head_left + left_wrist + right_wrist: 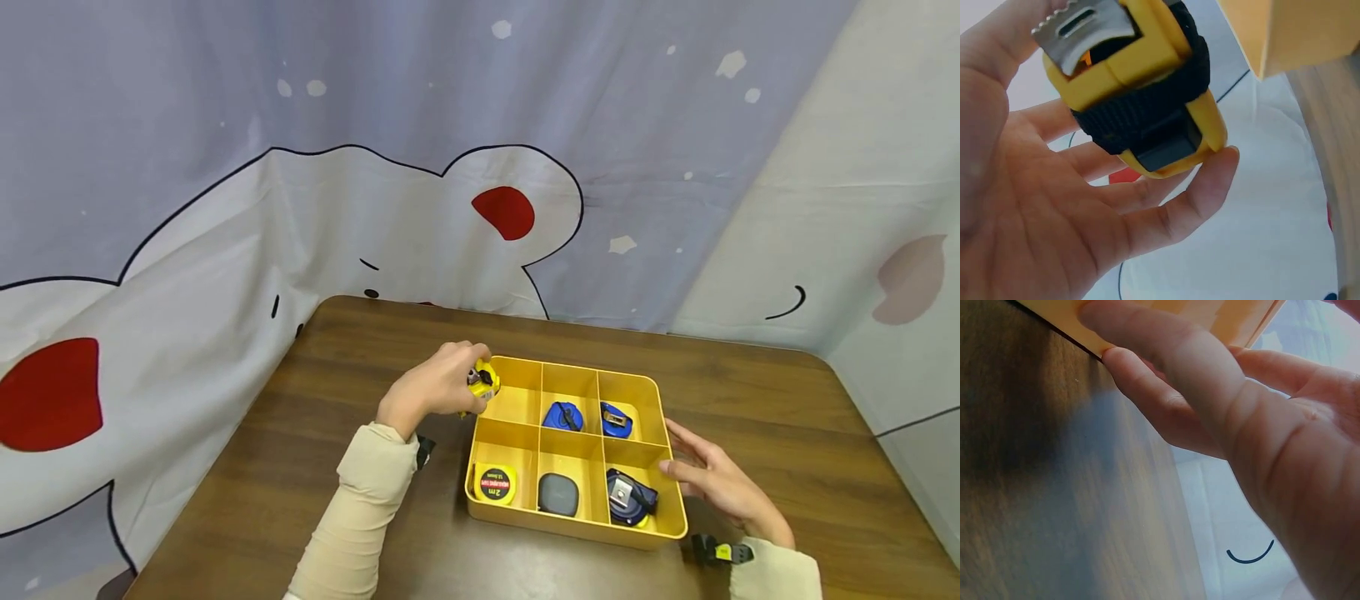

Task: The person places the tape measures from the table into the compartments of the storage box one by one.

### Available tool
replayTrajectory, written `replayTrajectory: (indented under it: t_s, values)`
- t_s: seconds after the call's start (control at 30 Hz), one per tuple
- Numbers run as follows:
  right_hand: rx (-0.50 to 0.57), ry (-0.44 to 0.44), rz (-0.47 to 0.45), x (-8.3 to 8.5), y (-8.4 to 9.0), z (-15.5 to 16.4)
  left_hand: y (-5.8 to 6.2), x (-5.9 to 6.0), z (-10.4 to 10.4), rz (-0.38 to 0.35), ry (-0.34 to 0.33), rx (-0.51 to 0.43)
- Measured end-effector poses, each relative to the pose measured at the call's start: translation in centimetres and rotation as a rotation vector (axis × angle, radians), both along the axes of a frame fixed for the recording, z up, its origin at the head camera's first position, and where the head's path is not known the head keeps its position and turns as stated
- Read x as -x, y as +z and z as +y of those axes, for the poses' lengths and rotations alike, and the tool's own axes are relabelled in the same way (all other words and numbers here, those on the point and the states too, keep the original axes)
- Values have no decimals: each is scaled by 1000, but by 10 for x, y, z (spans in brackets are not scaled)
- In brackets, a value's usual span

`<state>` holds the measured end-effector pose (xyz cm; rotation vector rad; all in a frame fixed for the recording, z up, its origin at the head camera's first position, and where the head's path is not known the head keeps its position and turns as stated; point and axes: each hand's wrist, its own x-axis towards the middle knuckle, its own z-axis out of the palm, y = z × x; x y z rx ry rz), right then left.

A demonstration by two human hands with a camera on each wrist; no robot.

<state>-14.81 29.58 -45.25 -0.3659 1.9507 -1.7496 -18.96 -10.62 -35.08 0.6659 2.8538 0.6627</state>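
Observation:
My left hand (438, 385) holds a yellow-and-black tape measure (482, 380) at the back left corner of a yellow divided tray (558, 524). In the left wrist view, fingers curl around this tape measure (1147, 87), and its toothed metal hook shows. My right hand (720, 483) lies against the tray's right side, with fairly straight fingers touching the outer wall (1210, 315) in the right wrist view. Inside the tray, a blue tape measure (562, 416) sits back middle and another blue one (616, 420) back right.
Along the tray's front row lie a yellow round tape measure (495, 484), a dark grey rounded-square thing (558, 494) and a dark tape measure with a metal hook (630, 498). The wooden table (300, 467) meets a patterned curtain (420, 225) behind.

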Motion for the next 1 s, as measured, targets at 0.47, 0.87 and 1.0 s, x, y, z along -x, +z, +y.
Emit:
replayTrajectory:
  t_s: [0.47,0.87,1.0]
  values:
    - [-10,-15,-25,0,0,2,-1,28,49,-29,-76,24]
    - [-27,-34,-38,1,-3,0,-14,34,66,-64,-1,71]
    - [-30,-34,-31,2,-1,0,-19,34,69,-83,28,76]
